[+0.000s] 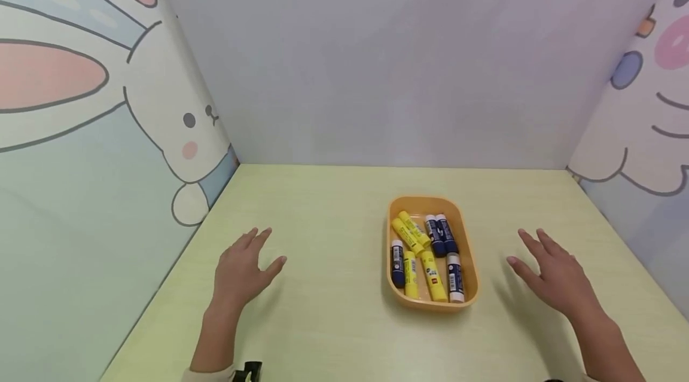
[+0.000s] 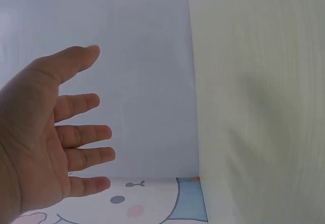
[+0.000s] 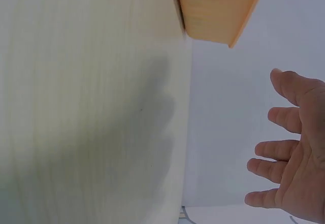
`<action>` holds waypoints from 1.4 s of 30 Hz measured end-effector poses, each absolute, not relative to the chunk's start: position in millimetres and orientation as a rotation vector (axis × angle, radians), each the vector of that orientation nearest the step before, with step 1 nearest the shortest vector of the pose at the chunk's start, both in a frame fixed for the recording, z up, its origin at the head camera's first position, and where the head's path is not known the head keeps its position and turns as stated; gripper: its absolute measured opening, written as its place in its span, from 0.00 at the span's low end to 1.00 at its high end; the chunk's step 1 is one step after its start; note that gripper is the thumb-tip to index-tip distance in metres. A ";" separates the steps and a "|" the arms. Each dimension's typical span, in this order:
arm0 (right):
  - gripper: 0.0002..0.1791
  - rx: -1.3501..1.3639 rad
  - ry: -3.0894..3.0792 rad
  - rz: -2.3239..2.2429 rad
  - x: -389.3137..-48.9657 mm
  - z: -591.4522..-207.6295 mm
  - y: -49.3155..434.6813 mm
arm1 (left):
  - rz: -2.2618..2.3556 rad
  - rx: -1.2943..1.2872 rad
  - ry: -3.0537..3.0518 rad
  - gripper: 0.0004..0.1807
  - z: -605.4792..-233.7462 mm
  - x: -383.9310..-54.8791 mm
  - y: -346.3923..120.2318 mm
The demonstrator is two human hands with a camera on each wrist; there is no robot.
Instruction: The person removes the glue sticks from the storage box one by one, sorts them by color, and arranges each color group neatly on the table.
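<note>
Head view: left grip and right grip, both released, flank an orange tray; apparently a ready step before contact.
Four yellow tubes and four blue tubes lie in the tray, right of centre on the tabletop; the next move would probably call for reaching inward. Left wrist view: the palm, hidden from the head view; no tray. Right wrist view: the tray's outer wall, its contents unseen.
</note>
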State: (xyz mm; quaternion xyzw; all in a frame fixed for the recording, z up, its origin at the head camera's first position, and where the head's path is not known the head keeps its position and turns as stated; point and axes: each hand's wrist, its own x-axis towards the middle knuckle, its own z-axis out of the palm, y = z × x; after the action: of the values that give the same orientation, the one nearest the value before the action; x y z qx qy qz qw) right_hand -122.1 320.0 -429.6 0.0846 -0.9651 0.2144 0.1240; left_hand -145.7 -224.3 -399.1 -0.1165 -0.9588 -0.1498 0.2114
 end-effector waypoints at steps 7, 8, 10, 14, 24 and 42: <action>0.34 0.276 -2.805 0.781 -128.7 -426.5 312.9 | -0.541 -0.315 -2.664 0.27 -402.2 -152.0 -200.1; 0.34 0.281 -2.805 0.809 -129.4 -425.9 311.8 | -0.560 -0.312 -2.662 0.26 -401.9 -152.7 -196.6; 0.34 0.289 -2.804 0.847 -130.7 -425.5 309.9 | -0.594 -0.310 -2.659 0.26 -401.6 -154.2 -190.4; 0.34 0.294 -2.808 0.863 -132.1 -427.3 306.7 | -0.661 -0.317 -2.651 0.24 -402.6 -157.5 -180.0; 0.34 0.319 -2.795 0.922 -136.4 -429.7 296.1 | -0.804 -0.356 -2.647 0.23 -402.7 -166.9 -153.1; 0.36 0.288 -2.869 1.044 -148.4 -430.3 285.7 | -0.979 -0.533 -2.664 0.24 -404.2 -186.4 -97.1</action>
State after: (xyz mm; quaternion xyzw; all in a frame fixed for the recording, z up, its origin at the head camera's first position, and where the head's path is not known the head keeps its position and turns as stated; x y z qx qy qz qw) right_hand -148.4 285.7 -430.3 0.0938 -0.9350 0.3401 0.0375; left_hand -186.4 -97.1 -404.2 -0.1832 -0.9150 -0.3364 0.1267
